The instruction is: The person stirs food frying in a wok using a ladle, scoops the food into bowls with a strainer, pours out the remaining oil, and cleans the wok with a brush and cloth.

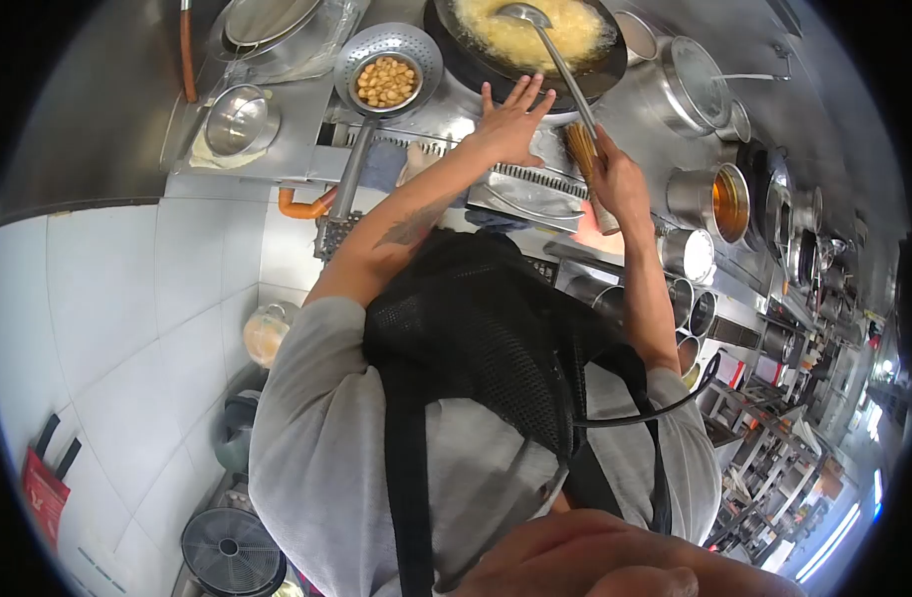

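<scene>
— Head view: how many hands do you count?

— Two, belonging to one person in grey sleeves. The left grip (512, 124) is spread, five digits fanned out at the near edge of the wok (454, 64). Whether it touches the rim, I cannot tell.

— And the other?

— The right grip (620, 184) is wrapped around the handle of one ladle (566, 75), whose bowl end sits in the frothing yellow liquid (486, 40) inside the wok.

— Just one wok with that liquid?

— One, dark, cut off by the top of the picture. One bristle brush (580, 149) lies just beside the right grip; contact between them is unclear.

— What stands to the left of the wok?

— One perforated strainer (406, 40), its single long handle running back toward the left forearm. It carries a heap of small brown pieces (386, 82), too many to number reliably.

— Anything farther left?

— One shiny metal bowl (239, 121), near one cream cloth (217, 156), on the metal counter (302, 124).

— And on the right?

— One pot of amber liquid (731, 204), plus one large pot (690, 90) farther forward. More vessels crowd beyond, too distorted to count.

— Down low?

— One round fan (232, 547), at lower left.
</scene>
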Available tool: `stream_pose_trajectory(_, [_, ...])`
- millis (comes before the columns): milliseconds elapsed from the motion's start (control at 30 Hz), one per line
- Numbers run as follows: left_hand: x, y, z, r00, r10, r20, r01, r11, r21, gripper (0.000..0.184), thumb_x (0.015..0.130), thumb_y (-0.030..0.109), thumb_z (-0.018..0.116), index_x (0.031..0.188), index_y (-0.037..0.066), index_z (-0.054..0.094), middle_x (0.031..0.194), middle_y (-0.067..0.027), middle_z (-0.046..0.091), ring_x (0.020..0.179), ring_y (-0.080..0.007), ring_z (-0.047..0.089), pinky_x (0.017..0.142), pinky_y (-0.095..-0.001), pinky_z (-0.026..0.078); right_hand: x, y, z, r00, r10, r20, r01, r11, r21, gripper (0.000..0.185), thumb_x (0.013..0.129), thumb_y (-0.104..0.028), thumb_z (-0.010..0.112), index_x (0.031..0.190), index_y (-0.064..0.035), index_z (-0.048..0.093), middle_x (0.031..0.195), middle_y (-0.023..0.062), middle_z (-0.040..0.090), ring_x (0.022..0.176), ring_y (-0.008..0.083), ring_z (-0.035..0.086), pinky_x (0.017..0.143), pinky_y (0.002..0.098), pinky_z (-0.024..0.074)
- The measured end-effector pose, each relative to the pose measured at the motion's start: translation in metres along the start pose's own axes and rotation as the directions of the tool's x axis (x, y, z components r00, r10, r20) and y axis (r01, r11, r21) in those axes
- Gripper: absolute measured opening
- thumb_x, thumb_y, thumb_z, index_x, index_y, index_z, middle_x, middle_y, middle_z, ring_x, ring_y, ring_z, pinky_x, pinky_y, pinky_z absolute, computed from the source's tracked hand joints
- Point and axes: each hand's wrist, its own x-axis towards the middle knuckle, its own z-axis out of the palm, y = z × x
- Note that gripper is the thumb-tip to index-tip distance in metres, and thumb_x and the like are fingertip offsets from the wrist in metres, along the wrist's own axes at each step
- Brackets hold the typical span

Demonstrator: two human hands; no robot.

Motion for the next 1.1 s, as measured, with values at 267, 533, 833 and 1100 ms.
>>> stream_pose_trajectory(267, [0.001,0.004,0.0,1.0,-0.017,-0.018,0.017,1.0,0.023,0.123,0.061,0.053,0.085,0.157,0.019,0.017,0.165,-0.013,0.003,0.151,-0.0295,0.011,0.106,-0.0724,0.024,0.076,0.015,0.023,1.0,-0.002,-0.007,0.002,0.995,-0.098,0.054,0.092,-0.019,0.048,0.146,-0.0105,0.043,0.087,0.0301,0.067,0.081,0.0474,0.066,0.076,0.0552,0.0515])
stream_pose_trajectory(533, [0.003,0.006,-0.002,1.0,-0.01,0.0,0.01,0.999,0.053,0.125,0.061,0.055,0.086,0.158,0.019,0.015,0.165,-0.014,0.002,0.151,-0.0315,0.01,0.105,-0.0717,0.024,0.097,0.032,0.06,0.989,0.137,-0.052,-0.141,0.985,-0.099,0.056,0.097,-0.022,0.044,0.15,-0.0066,0.034,0.092,0.0267,0.068,0.069,0.0409,0.068,0.064,0.0504,0.055])
stream_pose_trajectory(833, [0.002,0.011,-0.005,1.0,-0.002,0.025,-0.001,0.991,0.134,0.129,0.059,0.054,0.088,0.157,0.014,0.015,0.165,-0.0142,0.004,0.151,-0.0312,0.011,0.107,-0.071,0.025,0.015,0.037,0.006,0.773,0.051,0.632,-0.579,-0.35,0.736,0.01,0.102,-0.015,0.048,0.102,-0.0049,0.047,0.074,0.0011,0.049,0.051,0.0028,0.043,0.037,0.0159,0.0346])
stream_pose_trajectory(1100, [0.003,0.002,-0.002,0.999,0.05,-0.011,-0.048,0.989,0.136,0.127,0.059,0.053,0.087,0.158,0.021,0.014,0.164,-0.0132,0.009,0.149,-0.0332,0.015,0.103,-0.071,0.027,-0.039,0.03,-0.022,0.777,0.035,0.628,-0.574,-0.371,0.73,0.01,0.097,-0.011,0.053,0.094,-0.005,0.046,0.076,0.0009,0.048,0.051,0.0011,0.041,0.032,0.013,0.0278])
